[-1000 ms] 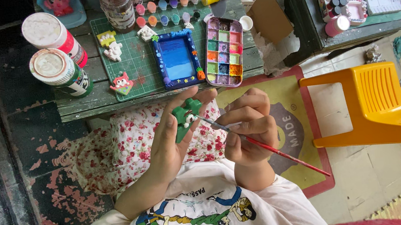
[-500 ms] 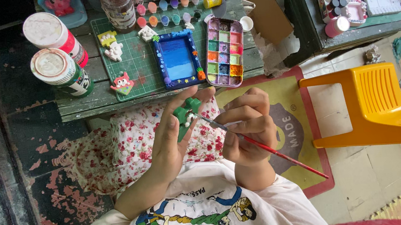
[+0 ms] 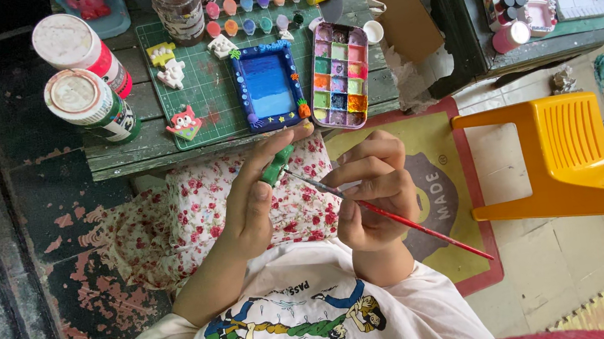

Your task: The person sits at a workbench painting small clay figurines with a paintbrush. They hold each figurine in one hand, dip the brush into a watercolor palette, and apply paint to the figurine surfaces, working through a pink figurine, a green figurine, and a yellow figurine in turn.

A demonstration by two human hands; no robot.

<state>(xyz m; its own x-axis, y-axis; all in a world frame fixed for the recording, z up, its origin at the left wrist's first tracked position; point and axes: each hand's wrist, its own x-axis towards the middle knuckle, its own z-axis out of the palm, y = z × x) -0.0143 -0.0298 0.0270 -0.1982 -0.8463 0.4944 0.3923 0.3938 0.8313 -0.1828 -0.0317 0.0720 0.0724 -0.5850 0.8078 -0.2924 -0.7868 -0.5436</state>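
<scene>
The left hand is closed around a small green figure, which it holds up over the lap, just below the edge of the low wooden table. The right hand pinches a thin red paintbrush between the fingers, and the brush tip touches the green figure. The handle of the brush points away toward the yellow mat. On the table, on a green cutting mat, lies a blue picture frame, and just beside it a paint palette with many colours. Two big paint jars stand at the left. A yellow plastic chair stands on the right, well apart from the hands
</scene>
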